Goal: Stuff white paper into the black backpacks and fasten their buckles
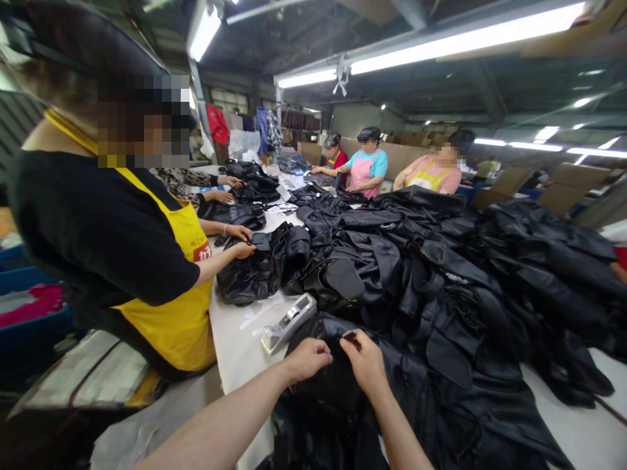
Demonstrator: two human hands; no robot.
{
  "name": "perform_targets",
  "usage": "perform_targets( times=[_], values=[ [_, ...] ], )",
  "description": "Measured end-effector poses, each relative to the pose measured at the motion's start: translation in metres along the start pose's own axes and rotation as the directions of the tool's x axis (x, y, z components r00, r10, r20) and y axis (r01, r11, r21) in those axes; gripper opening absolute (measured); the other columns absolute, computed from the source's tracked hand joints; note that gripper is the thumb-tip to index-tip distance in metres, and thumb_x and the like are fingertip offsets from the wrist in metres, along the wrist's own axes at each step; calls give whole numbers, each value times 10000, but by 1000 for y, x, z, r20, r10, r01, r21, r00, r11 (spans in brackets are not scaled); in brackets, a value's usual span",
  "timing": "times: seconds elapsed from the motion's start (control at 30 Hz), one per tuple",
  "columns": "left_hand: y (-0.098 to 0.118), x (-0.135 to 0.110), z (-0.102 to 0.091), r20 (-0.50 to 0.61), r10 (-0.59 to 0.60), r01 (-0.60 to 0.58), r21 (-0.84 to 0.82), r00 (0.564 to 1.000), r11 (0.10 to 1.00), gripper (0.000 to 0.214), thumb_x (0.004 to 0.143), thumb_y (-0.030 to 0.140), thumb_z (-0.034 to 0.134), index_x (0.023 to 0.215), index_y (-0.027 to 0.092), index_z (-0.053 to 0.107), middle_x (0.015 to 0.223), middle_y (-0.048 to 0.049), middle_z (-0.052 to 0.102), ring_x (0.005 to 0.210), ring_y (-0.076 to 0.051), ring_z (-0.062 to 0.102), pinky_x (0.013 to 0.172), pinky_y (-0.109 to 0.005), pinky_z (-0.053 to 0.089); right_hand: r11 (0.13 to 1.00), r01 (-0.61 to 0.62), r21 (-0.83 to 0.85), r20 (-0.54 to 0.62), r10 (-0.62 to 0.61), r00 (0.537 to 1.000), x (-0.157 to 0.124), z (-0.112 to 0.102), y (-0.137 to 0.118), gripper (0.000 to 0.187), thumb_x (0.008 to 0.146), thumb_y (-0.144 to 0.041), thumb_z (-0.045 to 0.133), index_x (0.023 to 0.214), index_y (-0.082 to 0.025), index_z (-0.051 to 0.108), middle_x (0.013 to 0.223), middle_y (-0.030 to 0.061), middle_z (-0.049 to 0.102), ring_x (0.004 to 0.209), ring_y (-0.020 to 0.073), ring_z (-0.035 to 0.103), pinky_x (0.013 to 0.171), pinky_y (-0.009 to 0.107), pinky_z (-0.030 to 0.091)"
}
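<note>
A black leather-like garment [337, 398] lies on the table right in front of me, beneath both hands. My left hand [309, 360] is closed above it, thumb and fingertips together; whatever they hold is too small or dark to tell. Close by on the right, my right hand [365, 362] pinches a small dark bit that looks like part of the same garment. A gap separates the two hands. Just beyond my left hand, a grey tape dispenser [289, 324] rests on the table against the black material.
A large heap of black leather-like pieces [372, 261] covers the table [240, 365] ahead and to the right. At left, a co-worker in a yellow apron [171, 281] handles a black piece [245, 274]. More people work at the far end. Blue bins [34, 339] stand at far left.
</note>
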State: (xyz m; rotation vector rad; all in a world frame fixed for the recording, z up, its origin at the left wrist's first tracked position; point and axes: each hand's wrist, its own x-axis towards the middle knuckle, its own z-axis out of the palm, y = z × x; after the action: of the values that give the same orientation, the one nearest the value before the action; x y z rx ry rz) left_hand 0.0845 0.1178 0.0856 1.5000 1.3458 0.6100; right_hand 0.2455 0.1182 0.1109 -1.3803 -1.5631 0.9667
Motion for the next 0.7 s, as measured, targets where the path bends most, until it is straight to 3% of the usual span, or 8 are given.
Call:
perform_targets(
  times=[0.07, 0.17, 0.27, 0.43, 0.53, 0.7],
  values=[
    [-2, 1, 2, -9, -8, 8, -28, 1000, 1000, 173, 650, 232, 529, 720, 149, 663, 568, 46, 524, 594, -112, 451, 552, -205, 318, 989, 138, -53, -44, -140, 989, -28, 3, 13, 140, 804, -294, 511, 836, -192, 601, 885, 54, 626, 849, 187, 574, 786, 299, 443],
    [-3, 0, 6, 9, -26, 27, -84, 1000, 996, 186, 639, 221, 528, 725, 150, 677, 596, 41, 564, 615, -117, 476, 579, -208, 335, 928, 338, -160, -63, -351, 934, -64, 13, 35, 173, 865, -220, 428, 920, -210, 591, 1022, 69, 609, 974, 180, 562, 866, 318, 453],
    [0, -2, 6, 62, -49, 58, -157, 997, 986, 204, 625, 218, 538, 750, 155, 687, 654, 32, 616, 663, -128, 516, 621, -213, 364, 868, 427, -254, -72, -457, 886, -78, 21, 50, 208, 862, -146, 409, 970, -215, 572, 1063, 72, 598, 1020, 175, 552, 884, 331, 469],
    [9, 4, 3, 63, -123, 137, -323, 990, 936, 327, 702, 376, 508, 831, 136, 688, 809, -32, 677, 770, -155, 573, 731, -248, 419, 809, 487, -329, -11, -519, 855, -76, 22, 54, 314, 813, -42, 369, 1014, -207, 545, 1092, 83, 573, 1052, 175, 533, 904, 345, 469],
    [13, 15, 3, 47, -191, 195, -360, 980, 912, 398, 686, 479, 532, 733, 115, 684, 722, -50, 667, 693, -152, 576, 693, -259, 433, 795, 497, -348, 7, -528, 850, -76, 21, 55, 339, 794, -23, 359, 1019, -202, 538, 1095, 83, 567, 1054, 172, 530, 898, 334, 474],
    [20, 25, 4, 17, -267, 258, -317, 964, 912, 234, 556, 353, 679, 584, 121, 660, 529, 4, 588, 547, -119, 514, 585, -242, 401, 798, 486, -357, 18, -514, 857, -76, 22, 53, 333, 786, -24, 351, 992, -202, 542, 1082, 84, 568, 1046, 173, 535, 894, 335, 478]
  ],
)
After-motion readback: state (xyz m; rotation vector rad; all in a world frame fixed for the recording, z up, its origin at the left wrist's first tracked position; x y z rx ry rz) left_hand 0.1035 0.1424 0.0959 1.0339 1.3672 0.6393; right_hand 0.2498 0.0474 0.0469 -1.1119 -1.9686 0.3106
